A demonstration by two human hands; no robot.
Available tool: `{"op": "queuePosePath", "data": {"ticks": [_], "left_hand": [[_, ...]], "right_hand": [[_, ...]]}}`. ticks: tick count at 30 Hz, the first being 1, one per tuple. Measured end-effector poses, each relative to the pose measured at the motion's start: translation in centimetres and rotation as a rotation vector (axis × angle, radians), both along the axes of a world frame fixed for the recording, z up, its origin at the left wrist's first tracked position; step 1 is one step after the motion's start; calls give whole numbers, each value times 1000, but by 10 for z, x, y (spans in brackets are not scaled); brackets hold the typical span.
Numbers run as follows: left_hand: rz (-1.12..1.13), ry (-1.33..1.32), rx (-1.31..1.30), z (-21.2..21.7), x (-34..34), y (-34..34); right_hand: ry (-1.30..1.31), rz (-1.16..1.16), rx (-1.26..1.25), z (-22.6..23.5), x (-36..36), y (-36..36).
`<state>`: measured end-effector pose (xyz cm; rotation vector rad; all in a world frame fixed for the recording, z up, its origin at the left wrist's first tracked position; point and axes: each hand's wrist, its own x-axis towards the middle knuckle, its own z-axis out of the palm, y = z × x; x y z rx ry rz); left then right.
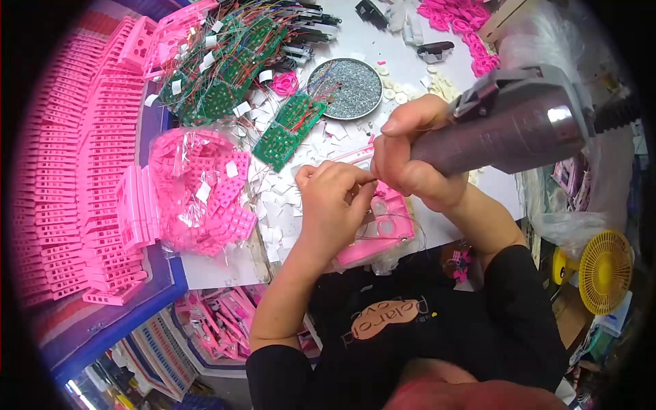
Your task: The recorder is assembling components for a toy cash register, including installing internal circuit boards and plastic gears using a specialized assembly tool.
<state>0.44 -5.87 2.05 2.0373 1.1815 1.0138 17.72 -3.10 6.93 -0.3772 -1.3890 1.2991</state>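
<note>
My right hand (420, 160) is wrapped round a dark power screwdriver (506, 133), its tip end down by my left fingers. My left hand (331, 201) is closed, thumb and fingers bent together beside that tip. Whatever they pinch is too small or hidden to make out. Under both hands lies a pink plastic housing (396, 222) with a round part and thin wires, at the table's near edge. Beyond my hands are a round dish of small metal screws (365, 89) and a green circuit board (290, 130).
Rows of pink housings (113, 150) fill the left rack. A bag of pink keypad pieces (198, 184) and a wired heap of circuit boards (232, 61) crowd the table's left. White paper bits (277, 195) lie scattered. A yellow fan (605, 272) stands at right.
</note>
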Motion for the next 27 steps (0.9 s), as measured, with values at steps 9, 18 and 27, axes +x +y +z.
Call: {"op": "queuePosePath", "data": {"ticks": [9, 18, 27], "left_hand": [[126, 259, 269, -5, 4, -2], [179, 444, 185, -29, -2, 3], [60, 312, 116, -25, 0, 15]], "right_hand": [[2, -15, -22, -12, -1, 3], [-183, -226, -94, -45, -9, 33], [-346, -175, -52, -49, -9, 32]]}}
